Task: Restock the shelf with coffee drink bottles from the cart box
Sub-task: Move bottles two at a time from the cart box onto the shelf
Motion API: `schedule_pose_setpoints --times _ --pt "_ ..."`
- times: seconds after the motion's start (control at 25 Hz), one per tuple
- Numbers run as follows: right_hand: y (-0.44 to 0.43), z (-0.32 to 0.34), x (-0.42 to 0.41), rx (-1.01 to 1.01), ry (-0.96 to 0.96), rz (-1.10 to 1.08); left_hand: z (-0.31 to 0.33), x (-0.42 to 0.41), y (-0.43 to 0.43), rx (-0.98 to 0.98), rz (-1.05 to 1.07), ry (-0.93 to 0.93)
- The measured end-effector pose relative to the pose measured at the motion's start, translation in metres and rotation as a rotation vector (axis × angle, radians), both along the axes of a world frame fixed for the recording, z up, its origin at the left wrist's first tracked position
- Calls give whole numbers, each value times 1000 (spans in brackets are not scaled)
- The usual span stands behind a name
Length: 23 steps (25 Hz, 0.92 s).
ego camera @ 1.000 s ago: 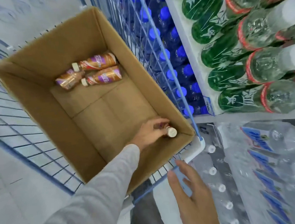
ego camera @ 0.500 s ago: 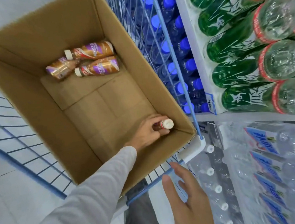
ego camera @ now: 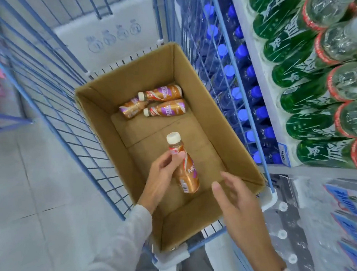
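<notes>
Here the fingers (ego camera: 166, 160) of the left hand (ego camera: 162, 178) curl round the shoulder of a coffee drink bottle (ego camera: 186, 173), just below its cream cap, so the copper body hangs free below the grasp. The bottle is tilted, cap pointing to the far end, and sits over the bare near half of the cardboard box (ego camera: 98, 114). Whether its base is above the rim cannot be told.

The right hand (ego camera: 237, 203) holds nothing. Its fingers (ego camera: 231, 180) are straight and loosely spread over the box's near right corner, close to the bottle's base but apart from it.

Around the held bottle the box floor is open cardboard out to both long walls. Three coffee drink bottles (ego camera: 161, 93) lie on their sides at the far end, bunched together against the far wall.

The box stands in a blue wire cart (ego camera: 63, 115), its right wall close to the cart's right mesh. Beyond that mesh is the shelf (ego camera: 250, 49), with blue-capped bottles (ego camera: 240, 91) low down and green bottles (ego camera: 298, 81) lying in rows, bases outward. Shrink-wrapped water packs (ego camera: 342, 218) sit at lower right, close to the cart's near right corner. To the cart's left lies pale tiled floor (ego camera: 16, 192). A grey sleeve (ego camera: 118, 248) covers the left forearm.
</notes>
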State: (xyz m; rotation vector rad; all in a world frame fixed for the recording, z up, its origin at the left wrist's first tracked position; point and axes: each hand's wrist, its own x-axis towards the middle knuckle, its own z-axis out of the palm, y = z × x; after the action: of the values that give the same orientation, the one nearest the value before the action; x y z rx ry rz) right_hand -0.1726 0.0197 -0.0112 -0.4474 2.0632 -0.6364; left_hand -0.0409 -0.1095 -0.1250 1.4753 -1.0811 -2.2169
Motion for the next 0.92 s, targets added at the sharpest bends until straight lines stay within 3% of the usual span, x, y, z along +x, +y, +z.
schedule_pose_setpoints --times 0.24,0.52,0.72,0.92 --pt "-83 -76 -19 59 80 230 52 48 -30 106 272 -40" --pt "-213 -193 -33 100 192 570 48 67 -57 187 397 -113" --pt "-271 -251 -45 183 590 875 25 73 -64 204 415 -95" --pt "-255 -272 -43 299 517 929 21 73 -61 260 433 -78"
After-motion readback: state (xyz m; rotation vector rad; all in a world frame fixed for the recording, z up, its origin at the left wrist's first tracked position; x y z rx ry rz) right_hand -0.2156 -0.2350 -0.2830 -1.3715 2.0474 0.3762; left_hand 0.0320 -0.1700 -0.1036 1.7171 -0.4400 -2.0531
